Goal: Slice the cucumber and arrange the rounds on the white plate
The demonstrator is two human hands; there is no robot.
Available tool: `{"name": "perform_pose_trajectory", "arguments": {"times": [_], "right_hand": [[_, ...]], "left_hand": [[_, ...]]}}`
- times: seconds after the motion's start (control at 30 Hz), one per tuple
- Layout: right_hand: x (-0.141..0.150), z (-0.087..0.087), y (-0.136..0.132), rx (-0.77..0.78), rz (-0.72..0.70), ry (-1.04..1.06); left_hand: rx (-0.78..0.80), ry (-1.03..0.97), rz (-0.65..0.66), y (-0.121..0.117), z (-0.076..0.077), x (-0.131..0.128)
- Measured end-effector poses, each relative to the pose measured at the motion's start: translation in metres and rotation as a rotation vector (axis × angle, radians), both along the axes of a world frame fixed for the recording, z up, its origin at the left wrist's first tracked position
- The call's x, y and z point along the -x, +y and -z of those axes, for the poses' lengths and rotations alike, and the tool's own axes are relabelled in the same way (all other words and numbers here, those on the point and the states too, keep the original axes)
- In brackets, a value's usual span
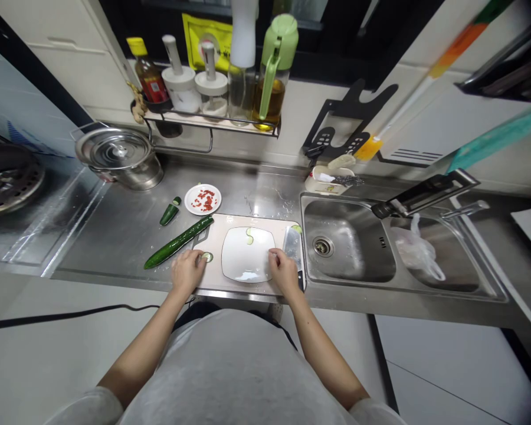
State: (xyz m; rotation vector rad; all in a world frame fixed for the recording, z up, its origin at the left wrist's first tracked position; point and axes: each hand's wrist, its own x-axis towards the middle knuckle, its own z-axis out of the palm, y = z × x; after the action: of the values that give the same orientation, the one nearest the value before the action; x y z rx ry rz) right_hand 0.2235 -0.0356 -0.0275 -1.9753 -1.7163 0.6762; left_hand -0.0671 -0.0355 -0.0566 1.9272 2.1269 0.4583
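Observation:
A white square plate (243,260) with a dark rim sits on a pale cutting board (221,225). Near its top, thin cucumber slices (249,236) form an S-like curve. My left hand (188,271) is left of the plate, its fingers closed at a round cucumber slice (208,257). At the plate's right edge, my right hand (284,273) is closed in a pinch; whatever is between its fingertips is hidden. A cleaver (292,245) lies on the board's right side, with a green cucumber piece (296,228) by its top. A long cucumber (177,242) lies slanted at the left.
Behind the long cucumber are a short cucumber piece (170,212) and a small plate (189,200) of red bits. A lidded steel pot (137,168) stands at the back left. To the right is a double sink (349,236) with a faucet (425,195). A seasoning rack (212,122) hangs above.

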Motion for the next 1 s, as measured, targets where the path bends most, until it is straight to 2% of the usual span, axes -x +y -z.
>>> {"name": "perform_pose_trajectory", "arguments": {"times": [0.17, 0.33, 0.4, 0.5, 0.6, 0.73, 1.0], "right_hand": [[0.006, -0.003, -0.002, -0.022, -0.028, 0.021], [0.016, -0.008, -0.002, -0.037, -0.036, 0.099], [0.023, -0.011, -0.001, -0.034, -0.032, 0.163], [0.037, -0.018, 0.001, -0.007, -0.048, 0.304], [0.053, -0.027, 0.004, 0.021, -0.097, 0.469], [0.069, -0.035, 0.006, 0.027, -0.133, 0.569], [0.073, -0.037, 0.008, 0.080, -0.110, 0.735]], "left_hand": [[-0.004, -0.198, -0.034, -0.001, -0.001, -0.003], [0.050, -0.717, -0.146, 0.004, -0.005, -0.006], [0.095, -0.917, -0.158, 0.008, -0.011, -0.009], [0.172, -1.077, -0.138, 0.012, -0.027, -0.016], [0.218, -1.166, -0.074, 0.013, -0.046, -0.029], [0.240, -1.207, 0.018, 0.014, -0.066, -0.046], [0.242, -1.203, 0.120, 0.013, -0.073, -0.059]]}}
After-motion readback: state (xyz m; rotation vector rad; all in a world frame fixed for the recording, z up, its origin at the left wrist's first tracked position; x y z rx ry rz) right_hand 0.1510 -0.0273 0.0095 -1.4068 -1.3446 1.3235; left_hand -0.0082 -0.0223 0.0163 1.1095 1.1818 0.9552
